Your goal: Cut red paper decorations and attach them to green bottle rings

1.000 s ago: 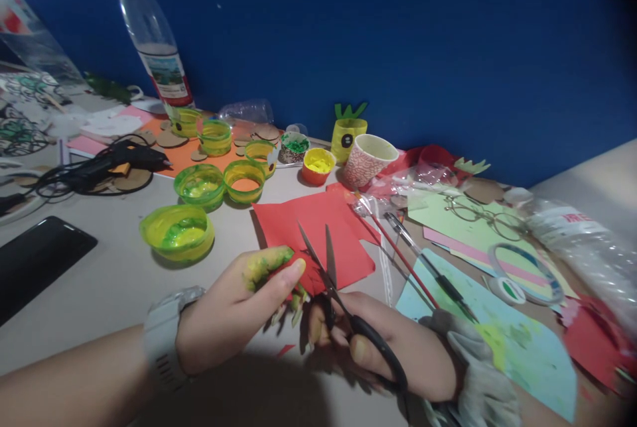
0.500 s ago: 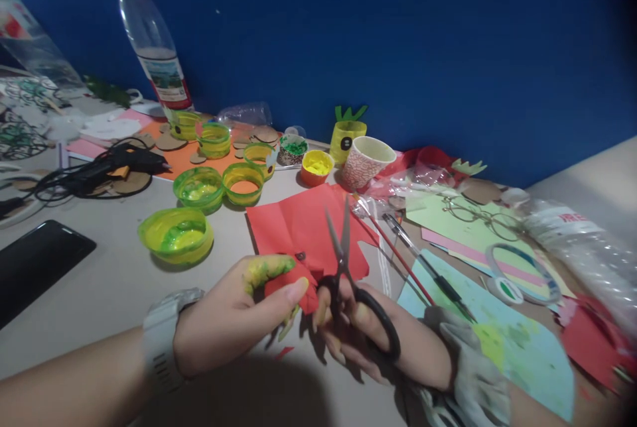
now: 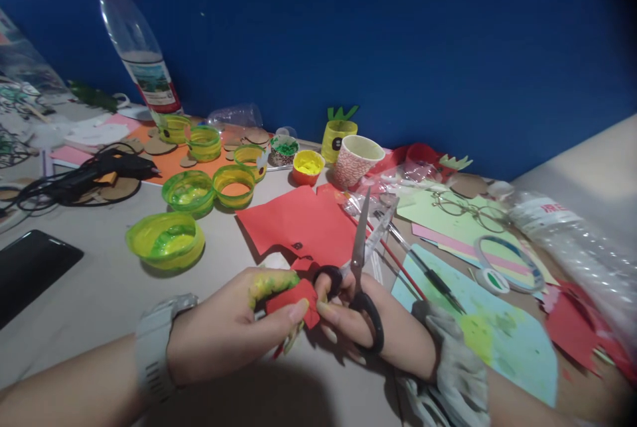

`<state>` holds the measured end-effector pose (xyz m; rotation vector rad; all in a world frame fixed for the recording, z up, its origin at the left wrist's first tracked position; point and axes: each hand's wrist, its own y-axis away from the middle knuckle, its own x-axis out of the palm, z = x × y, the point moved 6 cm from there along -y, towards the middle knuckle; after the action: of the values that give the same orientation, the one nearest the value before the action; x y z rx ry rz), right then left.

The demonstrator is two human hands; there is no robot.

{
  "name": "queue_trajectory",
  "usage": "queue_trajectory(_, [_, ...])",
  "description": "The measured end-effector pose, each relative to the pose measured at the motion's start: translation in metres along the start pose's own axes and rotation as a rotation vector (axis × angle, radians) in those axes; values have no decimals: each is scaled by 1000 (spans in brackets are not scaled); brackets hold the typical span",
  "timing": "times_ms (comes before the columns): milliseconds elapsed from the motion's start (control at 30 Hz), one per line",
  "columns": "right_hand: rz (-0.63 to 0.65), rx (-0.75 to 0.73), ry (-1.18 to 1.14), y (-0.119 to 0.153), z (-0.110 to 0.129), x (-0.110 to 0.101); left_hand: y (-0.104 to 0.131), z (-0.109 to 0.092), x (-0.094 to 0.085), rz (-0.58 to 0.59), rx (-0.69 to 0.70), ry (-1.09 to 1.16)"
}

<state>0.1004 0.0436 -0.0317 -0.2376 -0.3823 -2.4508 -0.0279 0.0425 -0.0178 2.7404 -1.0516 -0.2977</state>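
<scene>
My left hand [image 3: 233,324], its index finger smeared with yellow and green paint, pinches a small folded piece of red paper [image 3: 292,301] between thumb and fingers. Black-handled scissors [image 3: 359,248] hang on the fingers of my right hand [image 3: 348,314], blades spread and pointing up and away. The right fingertips touch or nearly touch the right edge of the red piece; I cannot tell which. Just beyond both hands lies a larger red paper sheet [image 3: 293,215] with a cut-out front edge and small dark eye shapes by it.
Yellow-green painted bowls [image 3: 166,241] stand at left, near a glue gun [image 3: 104,172] and a phone [image 3: 34,274]. Behind are a bottle [image 3: 137,56], a paper cup [image 3: 355,162] and a yellow paint cup [image 3: 307,167]. At right lie a pen [image 3: 428,271], glasses [image 3: 472,211] and blue paper [image 3: 527,341].
The scissors have swung with their blades opening wider and tipping right. My right fingers have closed in toward the red piece. The whole scene has shifted slightly left as the view turned.
</scene>
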Motion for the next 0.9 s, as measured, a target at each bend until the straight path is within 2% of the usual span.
queue_trajectory(100, [0,18,14,1,-1,0,-1,-5,1,0,44,32])
queue_trajectory(233, [50,27,25,5,1,4,1,-8,-5,-140,116,57])
queue_trajectory(333, [155,43,73,8,4,9,6,-1,-12,-265,78,81])
queue_trajectory(400, [247,65,171,9,5,13,8,4,-14,-307,62,112])
queue_trajectory(467, [328,67,295,10,7,16,9,5,-13,-312,70,146])
queue_trajectory(567, [383,65,401,10,9,18,8,3,-12,-301,78,175])
queue_trajectory(900, [364,88,501,10,12,17,6,2,-12,-281,55,126])
